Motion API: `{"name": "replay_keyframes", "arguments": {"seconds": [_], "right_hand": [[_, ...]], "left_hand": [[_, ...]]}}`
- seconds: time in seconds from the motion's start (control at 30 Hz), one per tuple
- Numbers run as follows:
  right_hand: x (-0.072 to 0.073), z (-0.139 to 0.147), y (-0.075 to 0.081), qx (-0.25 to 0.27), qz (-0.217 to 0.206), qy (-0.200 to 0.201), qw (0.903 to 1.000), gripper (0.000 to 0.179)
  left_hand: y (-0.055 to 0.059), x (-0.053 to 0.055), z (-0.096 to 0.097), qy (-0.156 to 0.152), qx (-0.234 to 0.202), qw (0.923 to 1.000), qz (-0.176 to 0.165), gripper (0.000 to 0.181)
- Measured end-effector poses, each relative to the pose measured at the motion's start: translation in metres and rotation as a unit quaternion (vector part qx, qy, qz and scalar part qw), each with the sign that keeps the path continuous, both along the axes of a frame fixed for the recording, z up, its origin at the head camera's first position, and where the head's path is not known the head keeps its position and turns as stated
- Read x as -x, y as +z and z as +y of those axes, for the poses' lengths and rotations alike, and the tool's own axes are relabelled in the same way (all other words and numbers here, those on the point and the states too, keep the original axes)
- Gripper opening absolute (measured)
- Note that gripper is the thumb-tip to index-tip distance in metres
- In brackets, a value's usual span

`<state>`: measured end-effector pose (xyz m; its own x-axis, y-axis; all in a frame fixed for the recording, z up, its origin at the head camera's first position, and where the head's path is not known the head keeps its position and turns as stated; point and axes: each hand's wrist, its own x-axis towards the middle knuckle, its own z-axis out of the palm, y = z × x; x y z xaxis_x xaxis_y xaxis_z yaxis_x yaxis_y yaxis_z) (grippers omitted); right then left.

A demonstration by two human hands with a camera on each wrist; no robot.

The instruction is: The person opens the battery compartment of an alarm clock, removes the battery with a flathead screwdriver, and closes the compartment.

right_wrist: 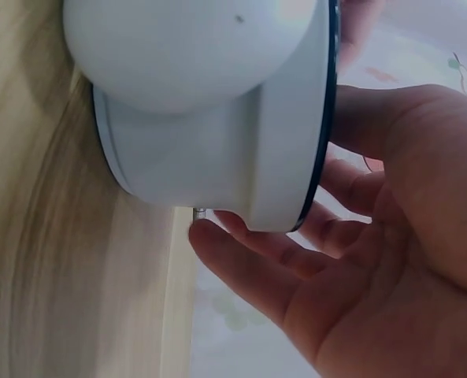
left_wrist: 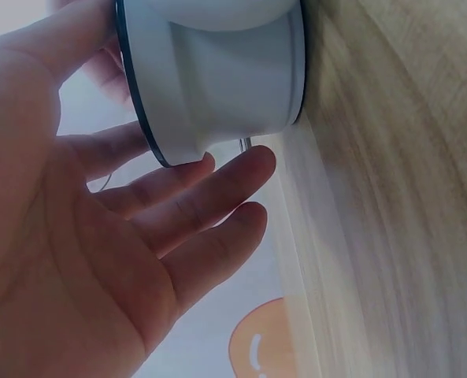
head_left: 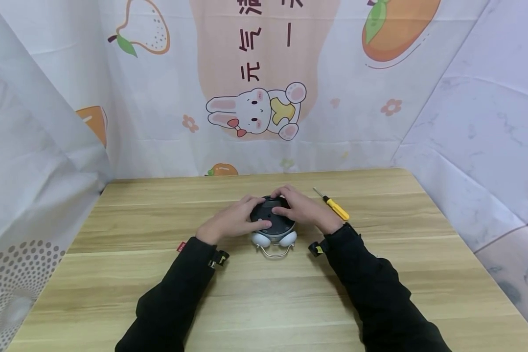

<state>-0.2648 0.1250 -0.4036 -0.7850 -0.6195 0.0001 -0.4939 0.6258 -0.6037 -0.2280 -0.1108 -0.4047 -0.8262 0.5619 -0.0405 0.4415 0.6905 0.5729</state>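
A twin-bell alarm clock (head_left: 282,226) lies face down on the table, its round black back up and its white bells (head_left: 261,240) and wire handle (head_left: 276,255) toward the person. My left hand (head_left: 234,219) holds its left side, thumb on the black back and fingers at the rim. From the right, my right hand (head_left: 305,209) holds it the same way, thumb on the back. In the left wrist view, the lower fingers spread beside the clock's white side wall (left_wrist: 225,87). In the right wrist view, a fingertip sits by a small metal foot (right_wrist: 199,213).
A yellow-handled screwdriver (head_left: 335,207) lies right of the clock, beyond the right wrist. A small red tag (head_left: 181,247) shows by the left sleeve. The wooden table (head_left: 255,303) ends at a printed cloth backdrop (head_left: 158,122).
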Motion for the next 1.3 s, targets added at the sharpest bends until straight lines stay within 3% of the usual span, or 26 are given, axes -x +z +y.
{"name": "replay_keyframes", "arguments": {"seconds": [0.33, 0.8, 1.07, 1.3], "right_hand": [[0.005, 0.003, 0.0, 0.025, 0.083, 0.015, 0.9961, 0.022], [0.008, 0.008, 0.008, 0.008, 0.055, -0.007, 0.9985, 0.016], [0.016, 0.035, 0.017, 0.031, 0.062, -0.065, 0.9955, 0.02], [0.023, 0.069, 0.014, -0.028, 0.064, -0.152, 0.9859, 0.031]], "left_hand": [[-0.001, -0.001, -0.001, 0.007, -0.021, 0.9997, -0.012, 0.077], [-0.002, -0.001, -0.002, 0.009, -0.033, 0.9992, -0.019, 0.082], [0.0, 0.0, -0.002, 0.008, 0.002, 0.9998, -0.017, 0.094], [-0.001, 0.0, -0.002, 0.006, 0.018, 0.9996, -0.02, 0.094]]}}
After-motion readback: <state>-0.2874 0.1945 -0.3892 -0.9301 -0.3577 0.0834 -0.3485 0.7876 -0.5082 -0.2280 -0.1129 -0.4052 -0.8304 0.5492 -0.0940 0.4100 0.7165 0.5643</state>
